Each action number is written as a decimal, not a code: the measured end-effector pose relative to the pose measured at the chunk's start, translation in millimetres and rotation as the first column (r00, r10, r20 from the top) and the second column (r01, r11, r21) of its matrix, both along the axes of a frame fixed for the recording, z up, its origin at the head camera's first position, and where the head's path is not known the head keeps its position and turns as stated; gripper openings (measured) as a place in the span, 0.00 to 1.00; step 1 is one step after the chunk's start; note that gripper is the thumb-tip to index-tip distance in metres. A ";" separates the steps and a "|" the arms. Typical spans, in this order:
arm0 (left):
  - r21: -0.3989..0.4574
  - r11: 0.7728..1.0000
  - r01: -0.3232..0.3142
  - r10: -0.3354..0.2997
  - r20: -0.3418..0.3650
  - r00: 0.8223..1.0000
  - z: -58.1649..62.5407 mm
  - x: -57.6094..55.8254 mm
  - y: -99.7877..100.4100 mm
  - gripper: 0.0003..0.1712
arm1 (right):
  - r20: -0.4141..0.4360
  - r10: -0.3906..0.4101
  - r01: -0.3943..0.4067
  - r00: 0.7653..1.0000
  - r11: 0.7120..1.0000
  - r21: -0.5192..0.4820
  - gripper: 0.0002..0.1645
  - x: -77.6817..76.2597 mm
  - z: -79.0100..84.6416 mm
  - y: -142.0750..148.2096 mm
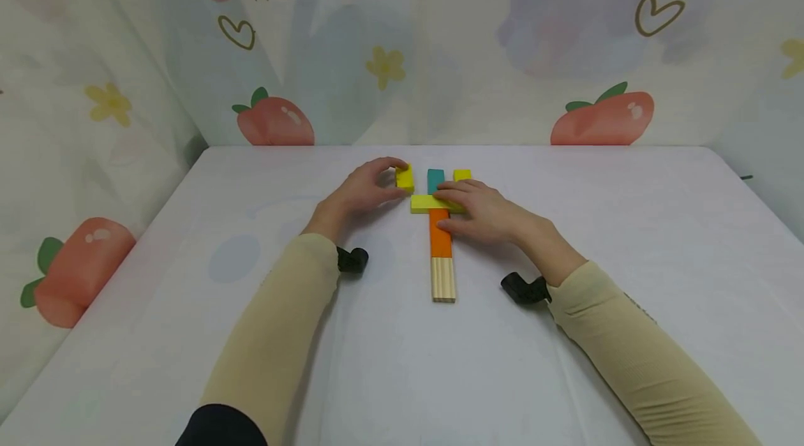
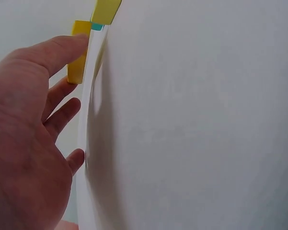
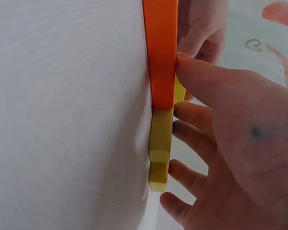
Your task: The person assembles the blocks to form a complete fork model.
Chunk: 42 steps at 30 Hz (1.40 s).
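Note:
My left hand (image 1: pixel 361 189) pinches a small yellow block (image 1: pixel 405 179) between thumb and fingertips, left of a flat arrangement of blocks. In the left wrist view the thumb lies across that yellow block (image 2: pixel 76 69). My right hand (image 1: pixel 493 212) rests its relaxed fingers on the lime crosswise block (image 1: pixel 422 204), with the thumb at the orange block (image 1: pixel 440 240). Behind the lime block lie a teal block (image 1: pixel 435 181) and, to its right, another yellow block (image 1: pixel 462 174). A plain wooden block (image 1: pixel 443 280) continues the column below the orange one. Fingers partly cover the lime block's right end.
All the blocks lie on a white-covered table (image 1: pixel 377 362). At its back edge hangs a printed curtain (image 1: pixel 440 48), with another along the left side. Black wrist-worn devices (image 1: pixel 353 260) stick out inward from both sleeves.

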<state>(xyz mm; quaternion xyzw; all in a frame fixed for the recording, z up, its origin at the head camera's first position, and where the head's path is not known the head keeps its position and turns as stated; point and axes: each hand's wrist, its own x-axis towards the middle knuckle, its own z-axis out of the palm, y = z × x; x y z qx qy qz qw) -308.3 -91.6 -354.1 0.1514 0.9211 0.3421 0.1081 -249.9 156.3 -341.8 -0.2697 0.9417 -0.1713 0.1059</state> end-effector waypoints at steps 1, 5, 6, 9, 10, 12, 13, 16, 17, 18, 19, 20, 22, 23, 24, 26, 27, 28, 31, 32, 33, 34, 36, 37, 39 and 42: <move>-0.002 1.000 0.002 -0.002 -0.002 1.000 -0.1 0.3 0.7 0.29 | -0.002 0.000 0.000 1.000 1.000 0.000 0.37 -0.2 -0.2 0.1; -0.010 1.000 0.014 -0.014 -0.006 1.000 -0.8 1.6 3.4 0.29 | -0.007 0.000 0.000 1.000 1.000 -0.002 0.37 -0.7 -1.0 0.2; -0.012 1.000 0.016 -0.016 -0.005 1.000 -1.1 2.0 3.8 0.29 | -0.007 0.000 0.000 1.000 1.000 -0.003 0.37 -0.7 -1.2 0.2; -0.019 1.000 0.012 -0.012 0.004 1.000 -2.3 3.0 5.3 0.29 | -0.009 0.000 0.000 1.000 1.000 -0.006 0.37 -0.2 -1.2 0.1; -0.023 1.000 0.008 -0.008 0.007 1.000 -2.8 3.3 5.7 0.29 | -0.009 0.000 0.000 1.000 1.000 -0.005 0.37 0.2 -1.1 0.1; -0.030 1.000 -0.001 0.001 0.010 1.000 -3.7 3.8 6.6 0.29 | -0.009 0.002 -0.002 1.000 1.000 -0.007 0.37 0.5 -1.0 0.0; -0.034 0.999 -0.005 0.006 0.012 1.000 -4.2 3.9 7.1 0.29 | -0.009 0.003 -0.003 1.000 1.000 -0.009 0.37 0.6 -1.1 0.1; -0.057 0.998 -0.008 0.008 0.006 1.000 -5.7 3.7 8.0 0.29 | -0.004 0.001 -0.001 1.000 1.000 -0.010 0.37 1.2 -0.9 0.2; -0.065 0.998 -0.006 0.006 0.002 1.000 -6.3 3.5 8.3 0.29 | -0.003 0.000 -0.001 1.000 1.000 -0.011 0.37 1.2 -0.9 0.3; -0.073 0.997 -0.004 0.004 -0.003 1.000 -6.7 3.5 8.5 0.29 | -0.001 -0.001 0.001 1.000 1.000 -0.009 0.37 1.2 -0.9 0.3; -0.080 0.997 -0.003 0.002 -0.007 1.000 -6.9 3.4 8.8 0.29 | 0.001 -0.002 0.002 1.000 1.000 -0.008 0.37 1.2 -0.9 0.4; -0.087 0.996 0.001 -0.002 -0.012 1.000 -7.4 3.1 9.0 0.29 | 0.003 -0.004 0.004 1.000 1.000 -0.007 0.37 1.3 -0.9 0.3; -0.097 0.995 0.005 -0.007 -0.019 1.000 -7.6 2.8 9.7 0.29 | 0.004 -0.006 0.006 1.000 1.000 -0.005 0.37 1.1 -0.7 0.2; -0.101 0.995 0.005 -0.007 -0.020 1.000 -7.3 2.9 9.9 0.29 | 0.005 -0.008 0.008 1.000 1.000 -0.005 0.37 1.3 -0.5 0.2; -0.103 0.995 0.006 -0.008 -0.020 1.000 -7.0 2.8 10.2 0.29 | 0.008 -0.010 0.010 1.000 1.000 -0.006 0.37 1.7 -0.1 0.1; -0.104 0.994 0.008 -0.010 -0.024 1.000 -7.0 2.4 10.6 0.29 | 0.008 -0.011 0.011 1.000 1.000 -0.007 0.37 2.1 0.6 0.1; -0.105 0.994 0.008 -0.011 -0.028 1.000 -7.0 2.2 10.8 0.29 | 0.009 -0.012 0.012 1.000 1.000 -0.007 0.37 2.2 1.0 0.2; -0.106 0.994 0.009 -0.012 -0.030 0.999 -7.2 1.9 10.7 0.29 | 0.011 -0.012 0.012 1.000 1.000 -0.008 0.37 2.3 1.2 0.2; -0.110 0.994 0.012 -0.016 -0.039 0.999 -8.3 1.5 10.5 0.29 | 0.011 -0.012 0.012 1.000 1.000 -0.006 0.37 1.9 1.2 0.2; -0.111 0.994 0.014 -0.018 -0.038 0.999 -8.5 1.4 10.3 0.30 | 0.012 -0.012 0.012 1.000 1.000 -0.007 0.37 1.9 1.2 0.2; -0.113 0.994 0.016 -0.020 -0.039 0.999 -8.5 1.5 10.0 0.30 | 0.013 -0.012 0.012 1.000 1.000 -0.007 0.37 1.8 1.1 0.2; -0.113 0.993 0.020 -0.024 -0.037 0.999 -8.3 1.6 9.6 0.30 | 0.014 -0.013 0.013 1.000 1.000 -0.008 0.37 1.8 1.0 0.2; -0.105 0.994 0.028 -0.031 -0.030 0.999 -8.1 1.8 8.6 0.30 | 0.014 -0.013 0.013 1.000 1.000 -0.008 0.37 1.8 0.9 0.1; -0.097 0.995 0.028 -0.030 -0.024 0.999 -8.2 1.8 8.0 0.30 | 0.015 -0.013 0.013 1.000 1.000 -0.009 0.37 2.0 1.0 0.1; -0.075 0.997 0.024 -0.025 -0.011 1.000 -8.4 1.7 7.1 0.30 | 0.014 -0.012 0.012 1.000 1.000 -0.007 0.37 2.1 1.1 -0.1; -0.031 1.000 -0.003 0.003 0.013 1.000 -8.5 1.7 6.3 0.28 | 0.011 -0.011 0.011 1.000 1.000 -0.006 0.37 2.0 1.3 -0.5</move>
